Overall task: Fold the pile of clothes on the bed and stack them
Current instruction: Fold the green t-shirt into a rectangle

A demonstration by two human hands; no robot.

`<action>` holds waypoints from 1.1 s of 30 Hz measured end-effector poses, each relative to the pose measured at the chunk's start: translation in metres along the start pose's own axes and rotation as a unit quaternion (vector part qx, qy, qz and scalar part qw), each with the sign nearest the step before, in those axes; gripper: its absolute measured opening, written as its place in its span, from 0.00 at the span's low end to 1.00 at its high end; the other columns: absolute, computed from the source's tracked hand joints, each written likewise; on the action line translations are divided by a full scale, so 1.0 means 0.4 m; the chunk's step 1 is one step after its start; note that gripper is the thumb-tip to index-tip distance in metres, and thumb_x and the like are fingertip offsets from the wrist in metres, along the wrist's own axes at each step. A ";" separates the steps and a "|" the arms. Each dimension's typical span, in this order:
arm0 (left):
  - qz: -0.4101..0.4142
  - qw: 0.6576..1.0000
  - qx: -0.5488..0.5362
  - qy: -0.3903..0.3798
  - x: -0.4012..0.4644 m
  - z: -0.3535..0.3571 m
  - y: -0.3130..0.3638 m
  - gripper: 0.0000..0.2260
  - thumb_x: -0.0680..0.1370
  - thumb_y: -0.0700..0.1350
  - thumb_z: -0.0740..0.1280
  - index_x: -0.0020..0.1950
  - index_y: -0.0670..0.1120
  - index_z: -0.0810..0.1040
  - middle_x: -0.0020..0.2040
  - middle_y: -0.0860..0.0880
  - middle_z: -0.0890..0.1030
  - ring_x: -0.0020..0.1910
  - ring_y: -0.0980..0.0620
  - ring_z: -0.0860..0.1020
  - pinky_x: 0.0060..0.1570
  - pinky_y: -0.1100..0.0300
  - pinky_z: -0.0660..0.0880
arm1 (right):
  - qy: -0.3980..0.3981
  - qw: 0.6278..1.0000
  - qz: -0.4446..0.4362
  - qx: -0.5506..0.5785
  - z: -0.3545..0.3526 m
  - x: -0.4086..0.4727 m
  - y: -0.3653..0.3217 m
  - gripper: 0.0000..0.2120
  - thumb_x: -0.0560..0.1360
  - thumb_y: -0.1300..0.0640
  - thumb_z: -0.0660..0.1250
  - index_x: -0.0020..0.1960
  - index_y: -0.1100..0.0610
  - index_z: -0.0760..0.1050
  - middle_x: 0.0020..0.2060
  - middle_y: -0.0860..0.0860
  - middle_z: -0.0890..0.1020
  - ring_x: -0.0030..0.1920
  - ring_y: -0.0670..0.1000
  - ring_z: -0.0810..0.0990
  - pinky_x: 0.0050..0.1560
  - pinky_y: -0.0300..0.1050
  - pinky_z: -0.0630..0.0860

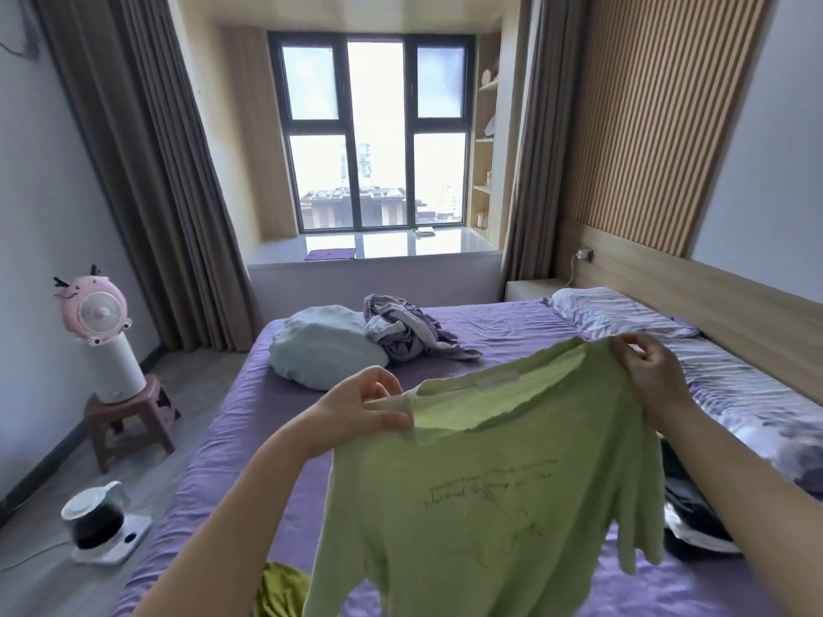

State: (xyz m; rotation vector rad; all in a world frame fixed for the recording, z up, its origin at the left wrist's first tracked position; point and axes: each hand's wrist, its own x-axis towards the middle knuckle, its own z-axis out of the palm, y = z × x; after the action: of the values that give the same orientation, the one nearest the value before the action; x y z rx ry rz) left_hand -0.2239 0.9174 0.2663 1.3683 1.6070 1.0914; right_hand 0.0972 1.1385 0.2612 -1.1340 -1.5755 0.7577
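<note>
Both hands pinch a light green T-shirt at its shoulders, left hand, right hand; it hangs above the purple bed. Dark clothes, possibly a pile, lie under the right forearm.

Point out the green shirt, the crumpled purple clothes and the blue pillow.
green shirt (481,496): head view, chest panel by the print.
crumpled purple clothes (407,329): head view, middle of heap.
blue pillow (323,345): head view, top face.

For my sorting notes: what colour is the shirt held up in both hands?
Light green shirt with dark handwritten-style print, seen in the head view.
</note>
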 end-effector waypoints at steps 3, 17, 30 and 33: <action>0.015 0.999 0.033 -0.039 -0.002 0.014 0.012 0.11 0.71 0.39 0.75 0.51 0.45 0.78 0.40 0.52 0.77 0.38 0.57 0.75 0.39 0.65 0.73 | 0.003 1.000 0.008 0.021 -0.027 0.004 0.010 0.05 0.78 0.55 0.65 0.49 0.56 0.77 0.47 0.55 0.79 0.47 0.53 0.76 0.46 0.43 0.67; 0.050 0.907 0.001 0.419 0.044 0.183 0.114 0.05 0.79 0.44 0.66 0.50 0.45 0.81 0.44 0.48 0.81 0.41 0.52 0.76 0.40 0.62 0.72 | -0.255 0.966 -0.032 -0.020 -0.237 0.023 0.018 0.04 0.72 0.57 0.73 0.46 0.55 0.81 0.40 0.48 0.81 0.40 0.45 0.78 0.40 0.33 0.72; 0.126 0.781 0.204 0.577 -0.032 0.311 0.391 0.09 0.81 0.52 0.58 0.51 0.50 0.76 0.43 0.54 0.78 0.43 0.50 0.76 0.41 0.57 0.69 | -0.076 0.980 -0.151 0.104 -0.358 0.023 -0.084 0.09 0.81 0.51 0.59 0.48 0.54 0.75 0.38 0.48 0.76 0.39 0.46 0.73 0.39 0.43 0.69; 0.163 0.760 0.209 0.594 -0.063 0.310 0.452 0.10 0.81 0.55 0.60 0.51 0.52 0.77 0.41 0.57 0.77 0.41 0.56 0.75 0.38 0.59 0.70 | -0.054 0.971 -0.177 0.150 -0.395 0.029 -0.123 0.07 0.80 0.51 0.60 0.46 0.50 0.75 0.37 0.43 0.77 0.35 0.35 0.73 0.34 0.30 0.67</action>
State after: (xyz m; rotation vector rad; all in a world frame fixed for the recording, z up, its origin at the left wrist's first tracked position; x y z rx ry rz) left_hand -0.0419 0.9213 0.3913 1.2772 2.6829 2.1860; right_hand 0.2327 1.1213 0.3552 -0.5793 -1.6300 0.7911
